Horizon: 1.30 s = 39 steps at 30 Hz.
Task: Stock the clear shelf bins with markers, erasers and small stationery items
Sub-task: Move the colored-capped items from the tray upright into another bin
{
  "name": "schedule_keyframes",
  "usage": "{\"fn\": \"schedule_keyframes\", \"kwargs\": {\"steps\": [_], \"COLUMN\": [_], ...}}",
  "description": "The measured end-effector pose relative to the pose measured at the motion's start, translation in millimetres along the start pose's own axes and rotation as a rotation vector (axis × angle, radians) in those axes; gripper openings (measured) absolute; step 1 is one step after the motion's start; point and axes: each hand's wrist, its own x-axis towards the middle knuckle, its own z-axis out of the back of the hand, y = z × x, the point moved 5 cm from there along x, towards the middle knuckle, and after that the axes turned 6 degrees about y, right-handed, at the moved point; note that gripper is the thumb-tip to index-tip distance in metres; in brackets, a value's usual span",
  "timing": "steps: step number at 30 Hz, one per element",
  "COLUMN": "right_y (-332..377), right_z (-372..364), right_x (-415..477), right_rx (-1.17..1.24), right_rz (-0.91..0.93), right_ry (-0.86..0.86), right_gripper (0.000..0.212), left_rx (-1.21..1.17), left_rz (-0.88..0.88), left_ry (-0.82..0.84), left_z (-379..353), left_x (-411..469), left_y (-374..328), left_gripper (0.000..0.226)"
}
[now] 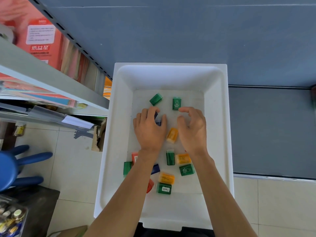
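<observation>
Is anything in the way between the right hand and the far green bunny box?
Nothing visible. The right hand curls just beside the far green bunny box, with only bare white tray between.

White tray (220, 117) seen from above, small coloured boxes scattered inside. Dark blue box (158, 123) gripped by left hand (150, 129), fingers curled over it. Right hand (193, 129) held at 3 o'clock of left, fingers loosely curved, nothing seen in them. Orange box (172, 135) seen between hands. Tilted green box (156, 99) found at 12 o'clock of left hand; upright green box (176, 103) just beside right fingertips. Metal shelf (51, 79) placed at 9 o'clock of tray, blue stool (10, 166) at 8 o'clock.
</observation>
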Motion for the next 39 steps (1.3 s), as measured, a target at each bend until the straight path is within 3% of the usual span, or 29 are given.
{"fn": "schedule_keyframes", "kwargs": {"steps": [3, 8, 11, 17, 24, 28, 35, 39], "right_y": [0.7, -5.5, -6.8, 3.4, -1.3, -5.6, -8.7, -8.6], "right_z": [2.0, 2.0, 2.0, 4.2, 0.9, -4.9, -6.3, -3.1], "right_x": [3.5, -2.1, -0.3, 5.3, 1.5, -3.8, 0.9, 3.5], "right_rx": [-0.047, -0.096, -0.071, -0.101, -0.236, -0.386, -0.350, -0.287], "right_rz": [0.027, 0.055, 0.039, 0.020, -0.023, -0.032, -0.062, -0.052], "right_ry": [-0.002, 0.026, 0.018, 0.044, 0.135, 0.137, 0.045, 0.004], "right_gripper": [0.027, 0.029, 0.029, 0.032, 0.042, 0.043, 0.040, 0.034], "left_rx": [-0.050, -0.084, -0.084, 0.112, 0.168, 0.124, 0.118, 0.207], "left_rz": [-0.064, -0.022, -0.033, 0.042, -0.070, -0.082, 0.107, 0.021], "left_ry": [-0.023, -0.035, -0.043, 0.100, 0.075, 0.083, 0.175, 0.228], "left_z": [2.4, 1.2, 1.1, 2.6, 4.1, 4.6, 6.6, 3.5], "left_x": [5.3, -1.4, -4.6, -5.3, -14.8, -19.0, -22.8, -28.9], "left_y": [-2.1, -3.1, 1.2, -5.0, -3.0, -6.7, -11.7, -15.6], "left_gripper": [0.019, 0.023, 0.036, 0.063, 0.026, 0.022, 0.060, 0.067]}}
